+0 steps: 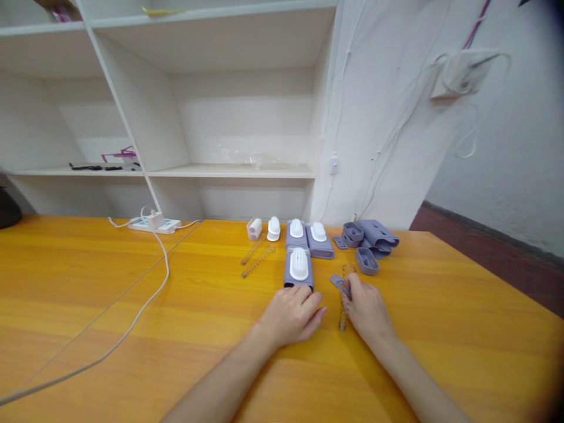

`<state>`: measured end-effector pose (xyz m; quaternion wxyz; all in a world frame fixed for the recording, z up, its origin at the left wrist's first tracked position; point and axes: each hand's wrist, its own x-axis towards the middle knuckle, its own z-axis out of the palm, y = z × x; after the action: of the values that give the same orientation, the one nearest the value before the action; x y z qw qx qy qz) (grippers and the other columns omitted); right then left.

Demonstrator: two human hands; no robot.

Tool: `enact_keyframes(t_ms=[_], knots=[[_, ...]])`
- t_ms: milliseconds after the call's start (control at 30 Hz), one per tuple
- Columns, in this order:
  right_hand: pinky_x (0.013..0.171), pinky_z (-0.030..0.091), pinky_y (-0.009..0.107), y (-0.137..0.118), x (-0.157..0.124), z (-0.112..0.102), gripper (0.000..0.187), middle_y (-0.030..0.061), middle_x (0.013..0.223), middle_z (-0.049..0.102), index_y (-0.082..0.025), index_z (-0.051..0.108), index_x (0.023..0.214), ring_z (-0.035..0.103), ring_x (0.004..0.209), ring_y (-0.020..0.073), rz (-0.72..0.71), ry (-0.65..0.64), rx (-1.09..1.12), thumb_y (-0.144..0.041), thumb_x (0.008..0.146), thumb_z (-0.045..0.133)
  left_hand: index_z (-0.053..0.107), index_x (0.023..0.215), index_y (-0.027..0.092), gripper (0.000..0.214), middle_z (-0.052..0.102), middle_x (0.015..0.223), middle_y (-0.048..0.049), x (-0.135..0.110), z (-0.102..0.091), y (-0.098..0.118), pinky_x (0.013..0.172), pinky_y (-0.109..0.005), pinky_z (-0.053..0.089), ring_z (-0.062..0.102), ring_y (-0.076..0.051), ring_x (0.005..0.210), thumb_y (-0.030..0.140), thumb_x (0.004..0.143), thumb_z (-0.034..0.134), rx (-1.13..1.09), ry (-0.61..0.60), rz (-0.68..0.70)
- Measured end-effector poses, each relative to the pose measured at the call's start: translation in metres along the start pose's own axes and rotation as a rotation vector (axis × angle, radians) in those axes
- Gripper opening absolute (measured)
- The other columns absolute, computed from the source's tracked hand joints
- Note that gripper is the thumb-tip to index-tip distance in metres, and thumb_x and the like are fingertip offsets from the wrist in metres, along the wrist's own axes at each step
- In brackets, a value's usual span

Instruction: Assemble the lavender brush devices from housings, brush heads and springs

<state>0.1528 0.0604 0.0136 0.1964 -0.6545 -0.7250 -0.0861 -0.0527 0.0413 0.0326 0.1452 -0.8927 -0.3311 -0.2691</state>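
My left hand rests at the near end of a purple sleeve-like housing that has a white ribbed oval piece on top. Its fingers are curled, and what they hold, if anything, is hidden. Further right, my right hand has its fingertips pinched on a flat purple slotted plate. A coil spring runs beneath those fingertips, its two ends showing. Behind the first housing stand two more purple housings, each topped with a white oval piece.
Two springs lie left of the housings, near a white oval piece and a small clear-and-white part. At right are purple cups, another slotted plate and stacked housings. A power strip trails cables leftward.
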Motion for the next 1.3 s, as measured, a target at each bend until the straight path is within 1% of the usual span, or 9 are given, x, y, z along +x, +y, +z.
enact_keyframes(t_ms=[300, 467, 600, 700, 833, 933, 1067, 1167, 1300], knots=[[0.059, 0.042, 0.026, 0.002, -0.008, 0.002, 0.012, 0.0024, 0.071, 0.062, -0.022, 0.044, 0.079, 0.06, 0.064, 0.0167, -0.05, 0.18, 0.227, -0.012, 0.082, 0.039, 0.053, 0.097, 0.018, 0.021, 0.058, 0.081, -0.0049, -0.001, -0.001, 0.0, 0.06, -0.027, 0.045, 0.056, -0.017, 0.074, 0.03, 0.089, 0.038, -0.012, 0.03, -0.012], [0.081, 0.049, 0.028, -0.014, -0.021, -0.002, 0.008, 0.0107, 0.102, 0.067, -0.021, 0.048, 0.083, 0.064, 0.098, 0.0187, -0.196, 0.405, 0.412, -0.017, 0.088, 0.043, 0.046, 0.12, 0.015, 0.046, 0.055, 0.112, -0.0149, 0.002, -0.001, -0.001, 0.084, -0.04, 0.045, 0.053, -0.025, 0.101, 0.045, 0.084, 0.047, 0.005, 0.187, -0.029], [0.089, 0.049, 0.031, -0.034, -0.032, -0.006, 0.012, 0.0116, 0.112, 0.065, -0.021, 0.052, 0.083, 0.061, 0.105, 0.0185, -0.39, 0.376, 0.458, -0.012, 0.086, 0.045, 0.042, 0.128, 0.016, 0.051, 0.048, 0.128, -0.0174, 0.003, 0.0, -0.004, 0.1, -0.048, 0.033, 0.042, -0.028, 0.122, 0.043, 0.085, 0.048, 0.07, 0.226, -0.032], [0.084, 0.052, 0.029, -0.043, -0.034, -0.008, 0.012, 0.0093, 0.105, 0.068, -0.022, 0.051, 0.082, 0.065, 0.096, 0.0179, -0.389, 0.399, 0.525, -0.011, 0.085, 0.047, 0.046, 0.124, 0.015, 0.041, 0.053, 0.126, -0.0153, 0.003, 0.0, -0.005, 0.102, -0.046, 0.03, 0.045, -0.024, 0.121, 0.034, 0.088, 0.045, 0.098, 0.231, 0.006], [0.075, 0.054, 0.027, -0.045, -0.033, -0.015, 0.012, 0.0054, 0.088, 0.07, -0.023, 0.049, 0.074, 0.068, 0.082, 0.018, -0.264, 0.409, 0.693, -0.018, 0.083, 0.055, 0.051, 0.117, 0.015, 0.039, 0.059, 0.118, -0.0132, 0.003, 0.0, -0.004, 0.101, -0.046, 0.031, 0.052, -0.023, 0.111, 0.039, 0.087, 0.047, 0.087, 0.252, 0.027], [0.07, 0.054, 0.028, -0.044, -0.03, -0.022, 0.011, 0.0043, 0.076, 0.069, -0.021, 0.053, 0.076, 0.068, 0.072, 0.0176, -0.02, 0.39, 0.908, -0.029, 0.084, 0.054, 0.054, 0.116, 0.016, 0.038, 0.058, 0.118, -0.0135, 0.003, 0.0, -0.004, 0.098, -0.045, 0.034, 0.053, -0.023, 0.109, 0.038, 0.084, 0.052, 0.11, 0.306, -0.015], [0.063, 0.056, 0.028, -0.042, -0.023, -0.024, 0.02, 0.0033, 0.088, 0.063, -0.021, 0.057, 0.084, 0.065, 0.076, 0.0167, 0.285, 0.311, 1.324, -0.039, 0.085, 0.052, 0.053, 0.119, 0.02, 0.038, 0.054, 0.126, -0.0132, 0.002, 0.0, -0.01, 0.096, -0.045, 0.035, 0.049, -0.025, 0.114, 0.03, 0.082, 0.056, 0.173, 0.376, -0.059], [0.061, 0.056, 0.029, -0.038, -0.018, -0.018, 0.02, 0.0015, 0.085, 0.06, -0.019, 0.059, 0.078, 0.063, 0.079, 0.0172, 0.416, 0.249, 1.531, -0.039, 0.079, 0.06, 0.054, 0.118, 0.02, 0.037, 0.053, 0.128, -0.0122, 0.001, 0.0, -0.012, 0.098, -0.048, 0.032, 0.048, -0.026, 0.116, 0.03, 0.082, 0.056, 0.189, 0.372, -0.079], [0.06, 0.056, 0.029, -0.033, -0.015, -0.012, 0.019, -0.0009, 0.071, 0.062, -0.017, 0.054, 0.069, 0.063, 0.06, 0.0138, 0.601, 0.28, 1.645, -0.032, 0.074, 0.066, 0.054, 0.117, 0.021, 0.036, 0.052, 0.129, -0.0113, 0.001, 0.0, -0.012, 0.1, -0.049, 0.029, 0.047, -0.025, 0.117, 0.032, 0.083, 0.055, 0.19, 0.357, -0.077]])
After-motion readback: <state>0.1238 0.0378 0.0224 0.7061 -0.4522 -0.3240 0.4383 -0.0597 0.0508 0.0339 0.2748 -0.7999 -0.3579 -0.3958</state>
